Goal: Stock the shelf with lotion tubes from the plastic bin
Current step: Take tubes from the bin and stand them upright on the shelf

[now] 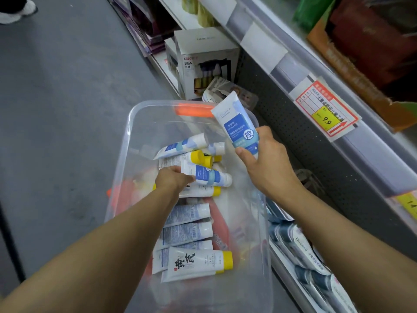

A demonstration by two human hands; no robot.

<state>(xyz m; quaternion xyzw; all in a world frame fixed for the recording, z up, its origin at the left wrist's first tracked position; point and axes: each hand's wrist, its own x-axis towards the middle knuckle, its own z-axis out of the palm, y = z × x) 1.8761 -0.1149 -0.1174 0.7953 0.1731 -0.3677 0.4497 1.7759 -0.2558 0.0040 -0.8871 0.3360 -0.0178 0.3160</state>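
Observation:
A clear plastic bin (126, 154) with orange handles stands on the floor and holds several lotion tubes, some with white caps and some with yellow caps. My right hand (266, 163) grips a white and blue tube (237, 120) above the bin's right rim, crimped end up. Inside the bin, my left hand (173, 179) pinches another white and blue tube (209, 176) lying on the pile. A white tube with a yellow cap (198, 263) lies near the bin's front.
The low shelf (293, 281) right of the bin carries more tubes (302, 247) laid in a row. Above it runs a shelf edge with a red and yellow price tag (327, 114). A tea pot box (203, 62) stands behind the bin. Grey floor lies to the left.

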